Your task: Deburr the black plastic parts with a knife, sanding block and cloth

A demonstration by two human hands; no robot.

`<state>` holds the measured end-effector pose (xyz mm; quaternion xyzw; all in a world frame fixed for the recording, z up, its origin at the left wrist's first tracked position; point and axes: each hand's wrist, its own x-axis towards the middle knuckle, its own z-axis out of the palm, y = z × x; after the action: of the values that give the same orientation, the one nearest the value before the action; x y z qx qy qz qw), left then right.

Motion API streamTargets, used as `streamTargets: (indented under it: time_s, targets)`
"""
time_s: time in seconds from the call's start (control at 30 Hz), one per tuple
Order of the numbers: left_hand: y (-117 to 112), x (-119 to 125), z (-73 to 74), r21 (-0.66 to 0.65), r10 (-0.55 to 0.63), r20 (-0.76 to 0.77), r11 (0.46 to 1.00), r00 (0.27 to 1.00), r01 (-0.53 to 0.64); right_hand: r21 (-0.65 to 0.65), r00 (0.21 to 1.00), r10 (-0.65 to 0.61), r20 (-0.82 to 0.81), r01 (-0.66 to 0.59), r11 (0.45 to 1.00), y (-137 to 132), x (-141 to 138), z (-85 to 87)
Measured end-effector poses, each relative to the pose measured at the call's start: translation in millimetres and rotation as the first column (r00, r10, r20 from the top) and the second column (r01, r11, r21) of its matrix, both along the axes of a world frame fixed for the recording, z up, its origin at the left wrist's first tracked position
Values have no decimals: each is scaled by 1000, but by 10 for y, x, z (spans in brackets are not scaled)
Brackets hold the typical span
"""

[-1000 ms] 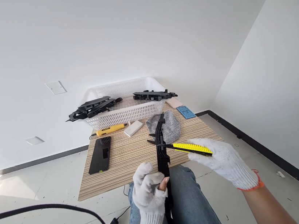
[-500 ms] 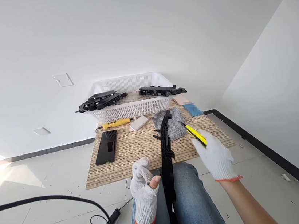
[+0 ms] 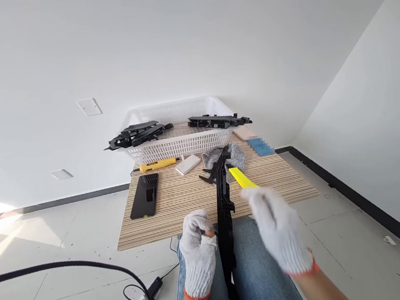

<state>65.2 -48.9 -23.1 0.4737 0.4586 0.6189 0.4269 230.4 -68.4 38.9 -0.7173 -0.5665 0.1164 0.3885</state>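
Observation:
A long black plastic part (image 3: 223, 211) leans from between my legs up over the table edge, its top end above a grey cloth (image 3: 237, 155). Beside its left edge is my left hand (image 3: 198, 248), in a white knitted glove with the thumb tip bare. Its fingers are curled in towards the thumb, and what they hold, if anything, is hidden. My right hand (image 3: 276, 226), gloved too and slightly blurred, grips a yellow utility knife (image 3: 242, 178). The knife's front end points up and left, close to the part's right side; its blade cannot be made out clearly.
Behind, a white plastic basket (image 3: 177, 148) bears several black parts (image 3: 218, 120). On the striped table (image 3: 181, 201) lie a black phone (image 3: 144, 195), a yellow corded tool (image 3: 158, 165), a white box (image 3: 187, 165) and a blue item (image 3: 260, 146). A black cable (image 3: 90, 265) arcs at left.
My right hand has moved left and tilted, taking the knife closer to the black part. The left thumb has drawn in towards its fingers.

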Motion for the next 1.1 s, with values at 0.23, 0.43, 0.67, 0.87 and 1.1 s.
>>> streamTargets:
  time_s: [0.23,0.43,0.67,0.87,1.1]
  targets:
    - [-31,-94,-51,-128,-9,254,991,967,43,36,875,458,-155,-458,888,-359,-579,-226]
    - [-101,-104,-21,-97,-62,349,990,935,102,162,913,398,-86,-381,910,-249,-634,-270]
    - [-243,-17,96,-177,-124,345,965,931,194,126,973,217,-79,-206,970,-191,-568,-239]
    - [-287,24,220,-266,-150,360,929,921,256,-42,936,143,-322,-165,985,-157,-431,-176]
    - [-325,-27,220,-268,-221,453,890,864,369,-22,537,226,-813,-416,909,-174,-379,-28]
